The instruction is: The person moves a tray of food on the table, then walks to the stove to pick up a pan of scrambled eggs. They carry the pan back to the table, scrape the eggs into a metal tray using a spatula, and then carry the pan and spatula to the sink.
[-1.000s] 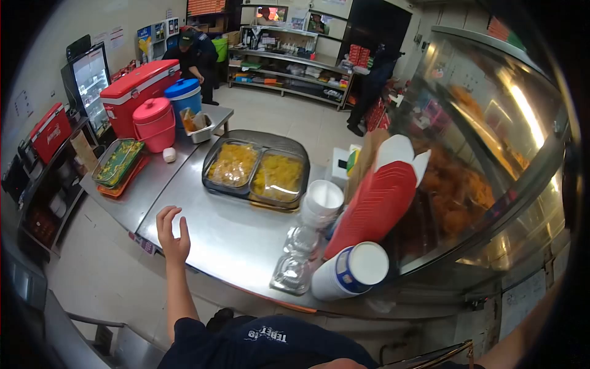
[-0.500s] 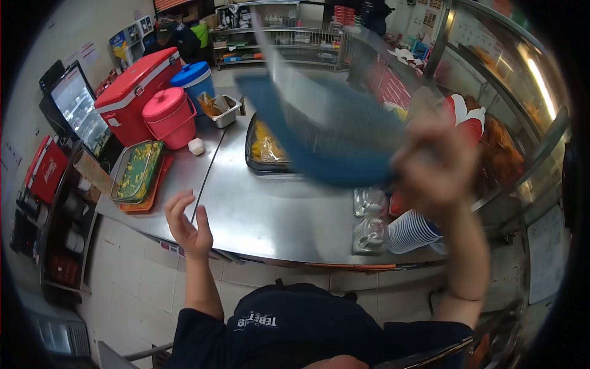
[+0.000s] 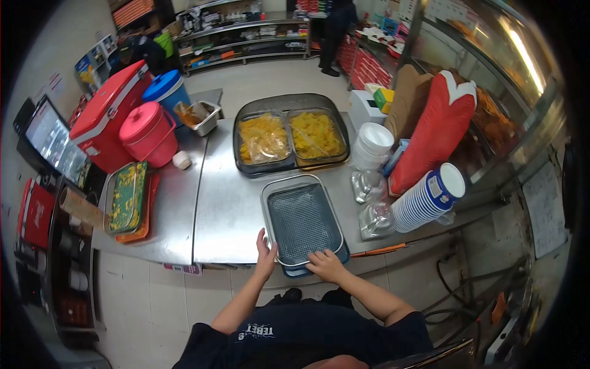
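Blue tray (image 3: 346, 251) mostly hid. under rect. mesh basket (image 3: 301, 218), shiny smooth rim, at table (image 3: 227, 215) edge — R hand (image 3: 326, 265) fingers bent over near side, pinch can't tell; L hand (image 3: 266, 258) fingers apart, contact unclear.

- what lay beyond the steel worktable (image 3: 230, 224)?
- a pale tiled floor (image 3: 264, 80), then tiered metal shelving (image 3: 270, 23) at the far side.
- and the light?
- a bright strip lamp (image 3: 522, 53) glowed in the glass display case (image 3: 479, 49); the left wall (image 3: 67, 43) was pale.
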A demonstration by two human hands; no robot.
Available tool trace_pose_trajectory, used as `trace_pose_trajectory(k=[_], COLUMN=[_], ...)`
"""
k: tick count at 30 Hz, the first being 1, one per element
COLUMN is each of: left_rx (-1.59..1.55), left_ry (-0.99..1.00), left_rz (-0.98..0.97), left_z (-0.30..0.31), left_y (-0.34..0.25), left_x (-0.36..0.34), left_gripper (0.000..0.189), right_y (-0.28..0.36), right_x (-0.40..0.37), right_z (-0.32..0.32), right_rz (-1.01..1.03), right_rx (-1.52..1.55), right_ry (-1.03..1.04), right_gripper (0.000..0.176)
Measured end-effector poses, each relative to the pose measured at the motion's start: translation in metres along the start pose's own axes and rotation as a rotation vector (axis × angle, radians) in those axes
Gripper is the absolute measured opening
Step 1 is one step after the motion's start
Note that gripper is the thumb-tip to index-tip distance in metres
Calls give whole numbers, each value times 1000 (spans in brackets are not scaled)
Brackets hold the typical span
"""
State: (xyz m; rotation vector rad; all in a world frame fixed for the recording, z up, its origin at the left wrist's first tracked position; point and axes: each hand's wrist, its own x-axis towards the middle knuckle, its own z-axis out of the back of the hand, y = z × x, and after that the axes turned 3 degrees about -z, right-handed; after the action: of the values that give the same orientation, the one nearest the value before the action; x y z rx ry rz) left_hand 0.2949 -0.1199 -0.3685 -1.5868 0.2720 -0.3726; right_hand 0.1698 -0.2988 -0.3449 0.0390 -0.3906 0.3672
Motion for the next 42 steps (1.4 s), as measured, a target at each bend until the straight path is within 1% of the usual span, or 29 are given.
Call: trace_pose_trajectory(k=[2, 4, 5, 6, 7, 8, 10, 11, 12, 13, 14, 15, 17, 19, 21, 22, 23, 24, 25, 27, 28, 30, 31, 33, 35, 37, 39, 40, 42], left_rx=[172, 55, -2, 227, 452, 497, 527, 597, 742, 689, 597, 517, 350, 177, -38, -118, -236, -259, -324, -406, -462, -636, -720, -897, -813, -744, -407, -394, -276], left_ry=[27, -22, -40, -22, 14, -4, -272, -290, -237, -132, 83, 270, 602, 903, 1064, 1065, 1124, 1224, 1322, 1520, 1611, 1739, 1814, 1925, 2001, 2028, 1969, 2020, 1979], left_rz=[-47, -47, -55, -57, -82, -176, -255, -402, -549, -594, -655, -701, -773, -823, -472, -449, -339, -345, -357, -525, -520, -570, -492, 68, 252, 1106, 1471, 1472, 1198], left_z=[-19, -34, -37, -37, -37, -30, -67, -64, -80, -124, -164, -200, -274, -358, -459, -512, -563, -610, -656, -745, -786, -871, -913, -986, -1075, -1166, -1278, -1304, -1337], left_y=[9, 18, 25, 18, 10, 38, -27, -25, -63, -65, -66, -68, -66, -71, -92, -101, -123, -136, -130, -145, -156, -177, -184, -212, -235, -243, -192, -188, -184], left_x=[11, 18, 22, 22, 25, 32, 19, 19, 6, 9, 9, 4, -16, -48, -86, -106, -129, -146, -161, -199, -222, -272, -302, -377, -457, -544, -651, -688, -751], left_gripper=[60, 59, 59, 59, 60, 60, 59, 61, 58, 58, 49, 39, 20, 1, 3, 6, 11, 11, 14, 17, 18, 20, 19, 17, 16, 19, 27, 27, 33], right_y=[-4, -12, -15, -15, -12, -16, -9, -14, -27, -37, -47, -59, -84, -101, -107, -101, -93, -86, -76, -54, -47, -40, -42, -53, -72, -94, -119, -129, -147], right_x=[-5, -14, -18, -20, -22, -25, -33, -48, -75, -103, -133, -168, -255, -349, -437, -475, -505, -531, -553, -584, -596, -617, -625, -649, -688, -727, -776, -804, -864], right_z=[-2, -11, -20, -28, -32, -33, 24, 43, 65, 84, 99, 112, 143, 185, 232, 257, 281, 303, 321, 348, 358, 378, 395, 437, 477, 529, 576, 598, 628], right_rz=[-14, -1, -10, -31, 2, 17, -51, -111, -226, -302, -355, -402, -753, -1120, -1308, -1339, -1478, -1612, -1634, -1901, -1923, -2069, -2084, -2103, -2077, -2051, -2092, -2071, -2156], right_rx=[33, 70, 60, 45, 217, 364, 296, 286, 190, 317, 462, 424, 274, 191, 80, 57, -3, -67, -86, -233, -243, -248, -260, -374, -530, -813, -923, -948, -947], right_ry=[28, 85, 29, -31, -93, -168, -287, -358, -374, -345, -328, -348, -491, -515, -488, -491, -542, -594, -596, -766, -762, -1088, -1093, -1154, -1135, -1051, -1106, -1128, -1180], right_gripper=[13, 25, 25, 26, 24, 21, 17, 16, 16, 15, 15, 15, 19, 19, 18, 18, 18, 18, 18, 9, 9, 10, 10, 6, 6, 3, 3, 3, 4])
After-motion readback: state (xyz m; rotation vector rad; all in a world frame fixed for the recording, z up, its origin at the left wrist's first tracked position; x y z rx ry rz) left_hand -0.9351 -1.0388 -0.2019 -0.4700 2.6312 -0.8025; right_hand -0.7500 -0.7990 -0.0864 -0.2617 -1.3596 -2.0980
